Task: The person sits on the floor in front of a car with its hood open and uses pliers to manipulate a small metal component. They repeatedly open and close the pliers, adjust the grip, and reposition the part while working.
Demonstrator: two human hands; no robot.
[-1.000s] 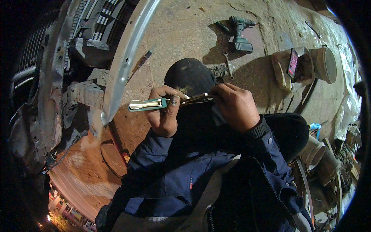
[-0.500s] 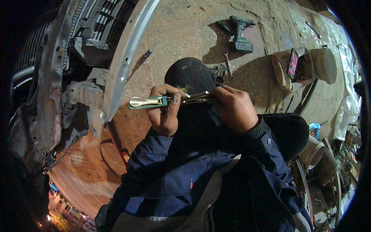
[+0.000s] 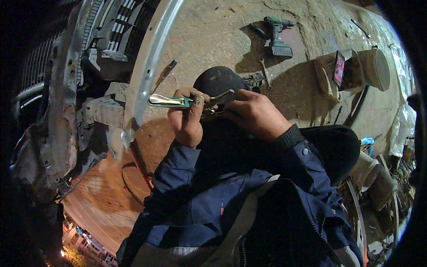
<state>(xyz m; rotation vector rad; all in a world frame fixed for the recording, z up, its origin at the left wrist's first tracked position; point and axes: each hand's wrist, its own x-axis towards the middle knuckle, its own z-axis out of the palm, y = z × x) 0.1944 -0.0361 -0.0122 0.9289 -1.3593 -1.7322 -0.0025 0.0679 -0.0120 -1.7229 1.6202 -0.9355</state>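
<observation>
Over my knee, my left hand (image 3: 187, 120) grips a folding multi-tool with a green and silver handle (image 3: 169, 101), which sticks out to the left of the fingers. A slim metal arm of the tool (image 3: 222, 94) angles up to the right between my hands. Below it, small metal parts (image 3: 212, 112) lie close to the fingertips. My right hand (image 3: 258, 113) is closed, its fingertips pinched at these metal parts and partly hidden behind its knuckles.
To the left stands a vehicle's stripped front with a metal beam (image 3: 153, 58). A cordless drill (image 3: 278, 38), a wrench (image 3: 265, 73) and a screwdriver-like tool (image 3: 167, 72) lie on the ground. Right of them, a phone (image 3: 339, 69) leans on a container beside a bucket (image 3: 376, 69).
The tool's metal part, earlier lying nearly level between my hands, now has one arm tilted upward. My right hand has shifted left, closer to my left hand, which has risen slightly.
</observation>
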